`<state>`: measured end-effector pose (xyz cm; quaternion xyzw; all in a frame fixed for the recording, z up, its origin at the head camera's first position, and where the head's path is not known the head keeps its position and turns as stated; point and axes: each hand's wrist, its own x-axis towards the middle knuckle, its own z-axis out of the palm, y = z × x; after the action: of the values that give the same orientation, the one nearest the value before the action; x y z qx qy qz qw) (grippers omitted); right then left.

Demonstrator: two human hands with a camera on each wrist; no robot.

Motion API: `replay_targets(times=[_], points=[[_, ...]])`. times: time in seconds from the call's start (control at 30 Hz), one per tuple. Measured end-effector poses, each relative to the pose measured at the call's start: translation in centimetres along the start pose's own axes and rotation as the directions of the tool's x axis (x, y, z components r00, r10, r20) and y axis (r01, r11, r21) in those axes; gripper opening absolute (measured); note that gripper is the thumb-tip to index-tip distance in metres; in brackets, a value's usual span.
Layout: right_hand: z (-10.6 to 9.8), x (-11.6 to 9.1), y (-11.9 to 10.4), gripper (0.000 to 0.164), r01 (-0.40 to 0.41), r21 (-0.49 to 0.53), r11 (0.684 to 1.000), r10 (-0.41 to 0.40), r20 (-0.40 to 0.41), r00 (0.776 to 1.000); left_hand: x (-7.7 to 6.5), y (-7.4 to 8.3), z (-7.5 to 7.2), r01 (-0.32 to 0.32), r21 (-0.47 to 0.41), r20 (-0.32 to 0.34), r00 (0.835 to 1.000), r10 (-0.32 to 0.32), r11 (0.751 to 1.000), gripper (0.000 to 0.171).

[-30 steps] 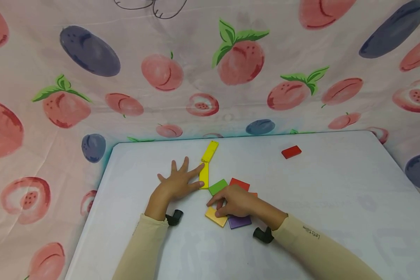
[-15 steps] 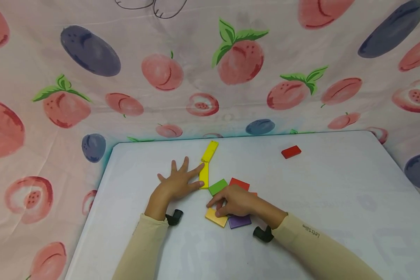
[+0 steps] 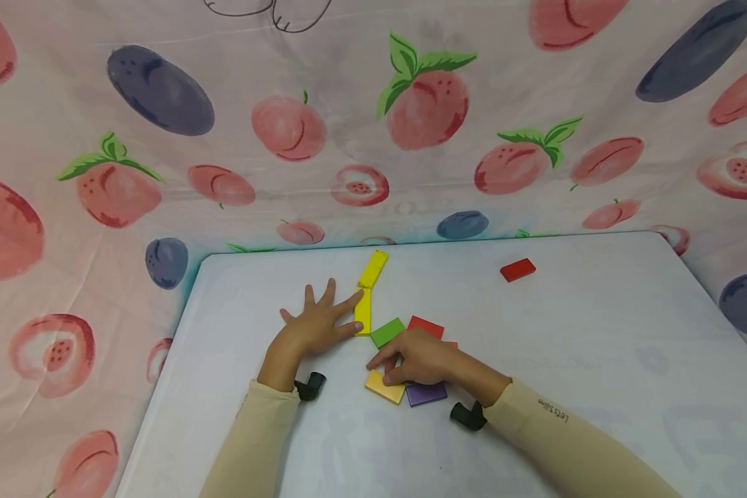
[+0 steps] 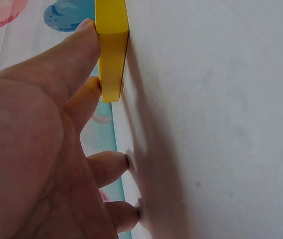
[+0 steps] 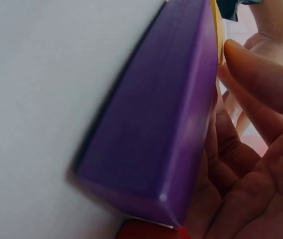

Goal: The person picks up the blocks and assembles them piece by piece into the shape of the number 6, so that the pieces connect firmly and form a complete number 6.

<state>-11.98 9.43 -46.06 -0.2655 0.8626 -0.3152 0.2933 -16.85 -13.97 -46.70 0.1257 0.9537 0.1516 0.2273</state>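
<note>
My left hand (image 3: 316, 325) lies with fingers spread on the white table, its thumb and index finger touching a yellow block (image 3: 363, 315). A second yellow block (image 3: 373, 270) adjoins that one's far end at an angle. To the right, my right hand (image 3: 422, 356) rests over a ring of coloured blocks, its thumb on an amber block (image 3: 382, 392) and its index finger extended left. Around that hand show a green block (image 3: 388, 333), a red block (image 3: 427, 326), an orange block's edge (image 3: 452, 345) and a purple block (image 3: 427, 395). The hand hides the ring's middle.
A lone dark red block (image 3: 518, 270) lies at the back right of the white table (image 3: 597, 346). Behind the table's far edge hangs a fruit-print cloth (image 3: 361, 83). Black wrist cameras sit by the left sleeve (image 3: 252, 436) and the right sleeve (image 3: 560, 429).
</note>
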Motion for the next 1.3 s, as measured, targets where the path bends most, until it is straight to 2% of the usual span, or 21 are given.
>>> replay_targets(times=[0.23,0.7,0.9,1.13,1.3], points=[[-0.1,0.0,-0.1,0.029,-0.034,0.015,0.999,0.033,0.014,0.999,0.0,0.0,-0.1,-0.002,-0.004,0.005,1.0,0.002,1.0,0.069],[-0.1,0.0,-0.1,0.028,-0.04,0.008,0.999,0.039,0.008,0.999,0.1,0.0,0.0,0.001,-0.004,0.002,1.0,-0.001,1.0,0.069],[-0.4,-0.3,0.0,0.027,-0.066,0.043,0.997,0.066,-0.001,0.998,0.1,-0.1,-0.1,-0.003,0.0,0.002,1.0,0.003,1.0,0.069],[-1.9,-1.3,1.1,0.024,-0.021,0.077,0.997,0.028,-0.085,0.996,0.1,-0.1,-0.1,-0.005,0.008,0.008,1.0,0.005,1.0,0.069],[-3.7,-2.1,1.9,0.024,-0.039,0.115,0.993,0.056,-0.15,0.987,0.1,0.0,-0.1,-0.003,0.0,0.017,1.0,0.003,1.0,0.069]])
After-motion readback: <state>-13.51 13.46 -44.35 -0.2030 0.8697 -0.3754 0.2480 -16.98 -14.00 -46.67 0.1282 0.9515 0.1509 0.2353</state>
